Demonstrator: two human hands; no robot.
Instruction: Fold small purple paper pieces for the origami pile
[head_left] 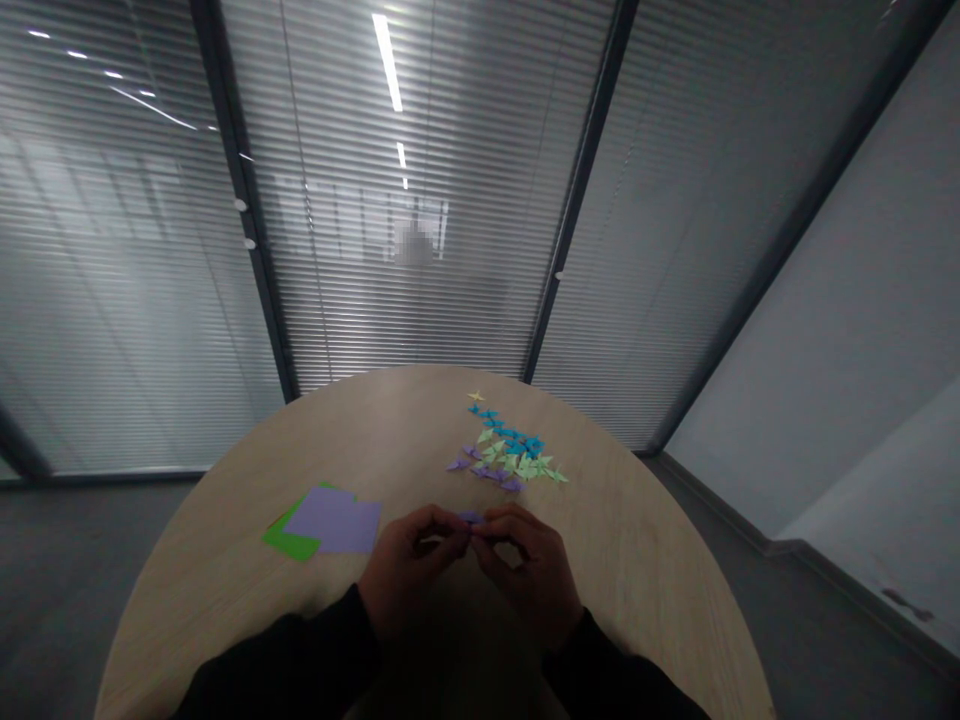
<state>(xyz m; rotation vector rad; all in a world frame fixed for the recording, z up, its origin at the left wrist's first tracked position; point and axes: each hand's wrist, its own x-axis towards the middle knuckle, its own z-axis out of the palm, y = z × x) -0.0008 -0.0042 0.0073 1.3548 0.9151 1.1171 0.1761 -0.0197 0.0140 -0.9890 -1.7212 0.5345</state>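
Observation:
Both of my hands meet over the near middle of a round wooden table (225,600). My left hand (409,570) and my right hand (529,575) pinch a small purple folded paper piece (470,518) between their fingertips. Most of the piece is hidden by the fingers. Beyond the hands lies a cluster of several small folded paper shapes (510,450) in blue, light green, purple and one yellow. To the left of my left hand lies a purple paper sheet (334,520) on top of a green sheet (289,540).
Glass walls with closed blinds (420,200) and dark frames stand just behind the table's far edge. A grey wall (862,300) runs along the right. Dark floor surrounds the table.

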